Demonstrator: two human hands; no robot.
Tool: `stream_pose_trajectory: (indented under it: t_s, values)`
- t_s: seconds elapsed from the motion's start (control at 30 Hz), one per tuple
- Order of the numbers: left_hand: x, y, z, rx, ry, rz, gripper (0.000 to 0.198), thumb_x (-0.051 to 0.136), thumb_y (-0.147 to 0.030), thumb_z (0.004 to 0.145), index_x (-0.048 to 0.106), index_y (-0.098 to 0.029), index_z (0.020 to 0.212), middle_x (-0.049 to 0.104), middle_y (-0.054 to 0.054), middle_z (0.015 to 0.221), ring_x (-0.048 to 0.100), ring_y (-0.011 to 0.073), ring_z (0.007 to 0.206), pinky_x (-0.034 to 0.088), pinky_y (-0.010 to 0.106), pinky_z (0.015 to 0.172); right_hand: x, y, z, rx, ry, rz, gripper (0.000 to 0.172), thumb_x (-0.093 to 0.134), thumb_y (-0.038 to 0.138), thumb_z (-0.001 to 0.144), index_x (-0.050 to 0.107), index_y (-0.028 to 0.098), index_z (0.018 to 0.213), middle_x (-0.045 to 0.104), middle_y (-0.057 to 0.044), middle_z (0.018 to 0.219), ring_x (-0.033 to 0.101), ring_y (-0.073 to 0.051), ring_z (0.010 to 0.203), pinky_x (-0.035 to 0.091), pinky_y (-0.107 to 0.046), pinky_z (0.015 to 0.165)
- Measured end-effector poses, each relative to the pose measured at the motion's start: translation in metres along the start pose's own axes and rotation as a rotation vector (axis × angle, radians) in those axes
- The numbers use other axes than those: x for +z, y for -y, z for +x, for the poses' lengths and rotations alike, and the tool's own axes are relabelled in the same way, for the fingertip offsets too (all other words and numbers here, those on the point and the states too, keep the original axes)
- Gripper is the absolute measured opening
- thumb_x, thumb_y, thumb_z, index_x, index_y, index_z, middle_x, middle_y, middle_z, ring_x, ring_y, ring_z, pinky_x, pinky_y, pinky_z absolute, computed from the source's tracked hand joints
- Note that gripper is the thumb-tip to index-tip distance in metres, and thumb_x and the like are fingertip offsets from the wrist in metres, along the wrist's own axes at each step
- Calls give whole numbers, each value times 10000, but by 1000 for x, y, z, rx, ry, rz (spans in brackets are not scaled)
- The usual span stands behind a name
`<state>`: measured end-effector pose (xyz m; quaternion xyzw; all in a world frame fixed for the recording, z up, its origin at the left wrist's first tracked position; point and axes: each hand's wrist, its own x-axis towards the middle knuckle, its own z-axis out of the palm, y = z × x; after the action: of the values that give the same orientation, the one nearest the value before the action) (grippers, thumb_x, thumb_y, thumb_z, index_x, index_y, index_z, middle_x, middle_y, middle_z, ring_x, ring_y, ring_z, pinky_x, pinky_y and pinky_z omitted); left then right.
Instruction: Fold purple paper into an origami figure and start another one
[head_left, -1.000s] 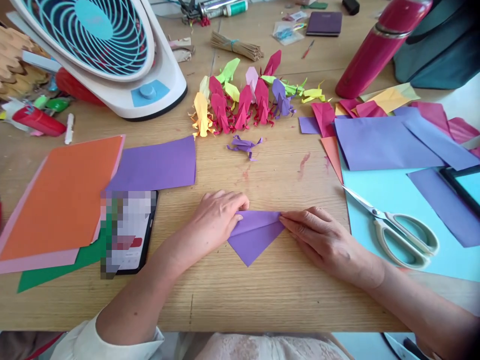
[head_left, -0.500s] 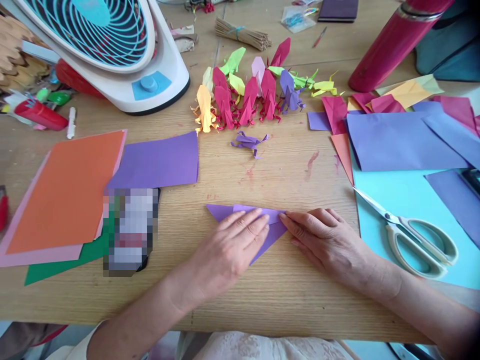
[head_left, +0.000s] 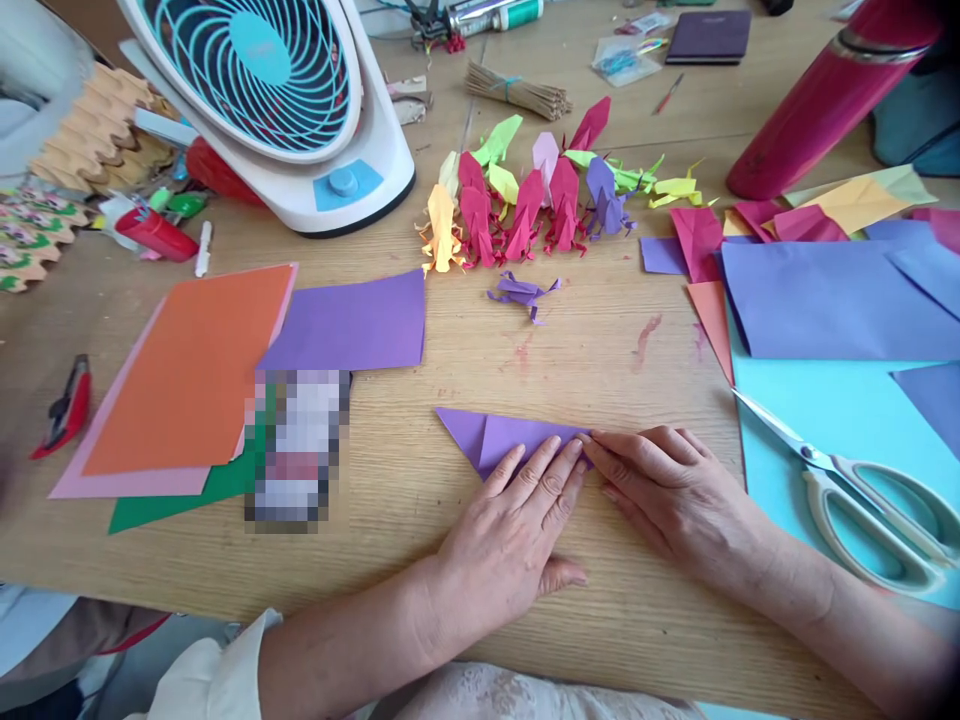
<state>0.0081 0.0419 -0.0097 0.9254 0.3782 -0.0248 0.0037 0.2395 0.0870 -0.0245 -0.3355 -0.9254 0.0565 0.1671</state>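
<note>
A folded purple paper (head_left: 517,437) lies on the wooden table (head_left: 390,440) in front of me, its pointed end to the left. My left hand (head_left: 510,530) is flat on it, fingers stretched over its lower part and right side, thumb out to the side. At the paper's right corner my right hand (head_left: 667,490) is closed, with thumb and index finger pinching the tip. The lower part of the paper is hidden beneath my left hand. Beyond it sits a small purple folded figure (head_left: 525,292).
Several folded paper figures (head_left: 525,200) stand farther back beside a fan (head_left: 337,170). Orange sheets (head_left: 187,370), a purple sheet (head_left: 360,322) and a phone (head_left: 300,450) lie left. Scissors (head_left: 862,490) rest on turquoise paper (head_left: 795,400) at right, near a red bottle (head_left: 817,110).
My left hand has slid right and down along the paper, and its thumb now shows. The paper's lower flap is no longer visible beneath my hand. The whole view has shifted.
</note>
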Motion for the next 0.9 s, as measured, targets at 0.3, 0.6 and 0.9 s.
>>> stream_pose_trajectory:
  t_s: [0.3,0.6,0.9]
  values:
    - [1,-4,1,-22,-4,-7,888,449,-662,918,295,-44,1536,140,145,1655,164,302,1526,241,469,1213,2,0,-3,-12,13,-39,455,456,217,995,478,202,1449,649,-111,1209,540,-248,883,442,-400,775]
    - [3,-7,2,-36,33,-14,875,414,-669,929,303,-43,1530,159,156,1650,164,322,1522,209,490,1208,1,0,-3,-21,36,-70,458,468,196,990,477,177,1447,641,-118,1234,537,-245,889,430,-392,779]
    - [2,-4,2,-36,62,-54,876,397,-674,933,256,-67,1549,121,142,1657,165,312,1523,193,511,1208,-2,1,-1,-2,13,-31,502,486,217,997,425,214,1495,671,-95,1205,568,-242,917,444,-394,775]
